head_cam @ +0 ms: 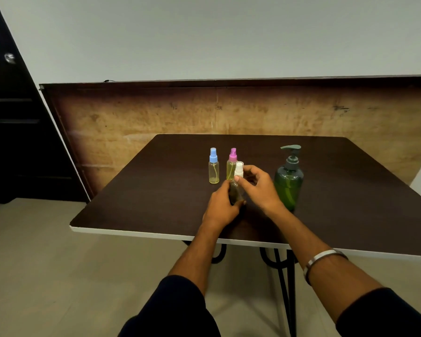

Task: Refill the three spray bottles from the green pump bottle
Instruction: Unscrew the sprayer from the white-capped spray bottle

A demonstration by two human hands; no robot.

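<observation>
The desk (136, 198) has a dark brown top with a white front edge and black metal legs. Four bottles stand or are held near its middle.

The left hand (220, 206) grips the body of the white-capped spray bottle (237, 184), its fingers curled round the lower part of the clear bottle. The bottle is upright, at or just above the desk surface; contact with the desk cannot be determined. The right hand (259, 184) is at the top of the same bottle, thumb and fingertips closed on the neck just below the white cap. A metal bangle (322, 260) sits on the right forearm.

The pink-capped spray bottle (232, 165) stands upright just behind the held bottle and is partly covered by it. The blue-capped spray bottle (213, 166) stands upright to the left of the pink one, close beside it but apart. Both hold a pale yellow liquid, and a dip tube is visible in each.

The green pump bottle (289, 181) stands upright to the right of the right hand, near it and untouched. Its grey-green pump head points left.

Behind the desk a brown board (253, 110) leans against a pale wall. A dark door (10, 130) is on the left.
</observation>
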